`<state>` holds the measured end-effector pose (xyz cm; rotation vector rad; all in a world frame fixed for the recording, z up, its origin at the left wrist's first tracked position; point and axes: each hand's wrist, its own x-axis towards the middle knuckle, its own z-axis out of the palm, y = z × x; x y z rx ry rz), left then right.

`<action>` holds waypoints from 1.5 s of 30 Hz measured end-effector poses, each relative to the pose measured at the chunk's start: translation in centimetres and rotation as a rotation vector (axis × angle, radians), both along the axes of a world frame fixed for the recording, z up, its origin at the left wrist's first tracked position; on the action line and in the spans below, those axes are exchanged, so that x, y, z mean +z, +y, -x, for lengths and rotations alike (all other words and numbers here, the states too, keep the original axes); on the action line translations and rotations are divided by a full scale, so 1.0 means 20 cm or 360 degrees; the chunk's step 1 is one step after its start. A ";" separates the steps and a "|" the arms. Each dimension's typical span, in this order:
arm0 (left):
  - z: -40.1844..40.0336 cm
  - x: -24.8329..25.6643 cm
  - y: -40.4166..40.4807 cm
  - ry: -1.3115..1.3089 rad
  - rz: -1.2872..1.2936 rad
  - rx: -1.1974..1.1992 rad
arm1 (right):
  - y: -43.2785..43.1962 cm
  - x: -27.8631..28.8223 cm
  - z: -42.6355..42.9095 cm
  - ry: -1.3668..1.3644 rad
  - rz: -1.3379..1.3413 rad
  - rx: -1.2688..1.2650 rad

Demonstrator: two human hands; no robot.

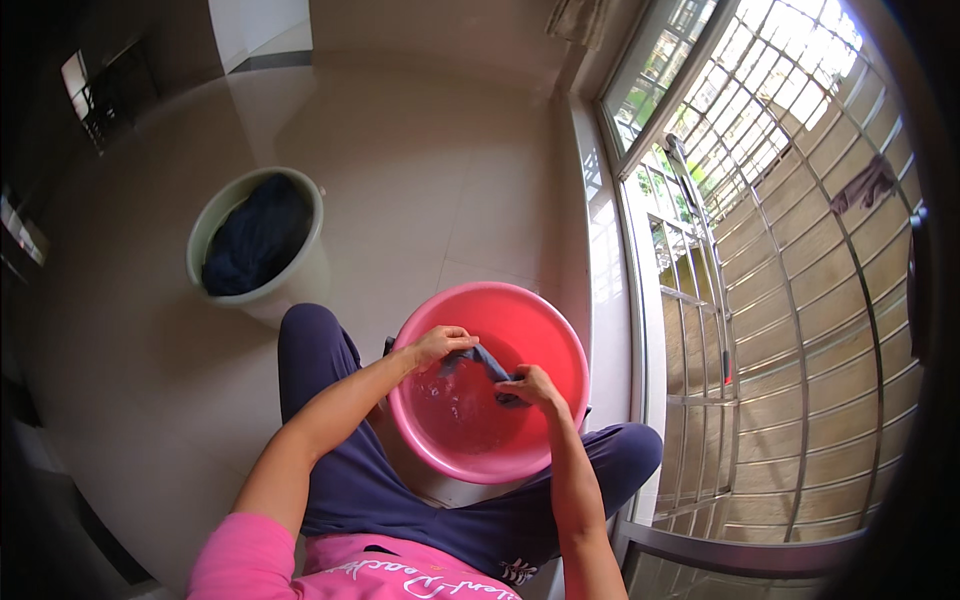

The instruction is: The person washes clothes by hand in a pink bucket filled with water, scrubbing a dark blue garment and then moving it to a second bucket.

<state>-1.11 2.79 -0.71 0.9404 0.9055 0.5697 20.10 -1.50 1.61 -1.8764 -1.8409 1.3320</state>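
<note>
Between my knees stands a round pink plastic basin (487, 478) with water in it. A wet, dark grey-blue cloth (487, 361) stretches between my two hands over the water. My left hand (444, 345) grips one end of it near the upper left of the basin. At the right, my right hand (531, 385) pinches the other end, where part of the cloth is bunched at the fingers. What kind of garment or cloth it is cannot be told.
A pale green plastic bucket (318, 225) with dark blue fabric (259, 236) inside stands on the tiled floor (382, 187), beyond my left knee. Along the right run a window frame (637, 337) and a metal grille (765, 300), where a small cloth (864, 184) hangs.
</note>
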 end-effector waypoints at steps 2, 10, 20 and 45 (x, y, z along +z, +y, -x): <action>-0.04 0.09 -0.03 -0.0099 0.0155 0.0085 | -0.02 -0.15 -0.04 0.0030 0.0121 -0.0076; 0.03 -0.06 -0.01 0.0208 -0.0177 -0.0038 | 0.07 -0.08 -0.04 0.0863 -0.0094 -0.0524; -0.08 -0.15 -0.07 -0.0049 -0.0114 -0.0372 | 0.02 0.07 0.11 0.0894 -0.0412 -0.0186; -0.21 -0.29 -0.13 -0.0372 0.0155 0.0676 | 0.07 -0.28 -0.01 0.0638 -0.0712 -0.0436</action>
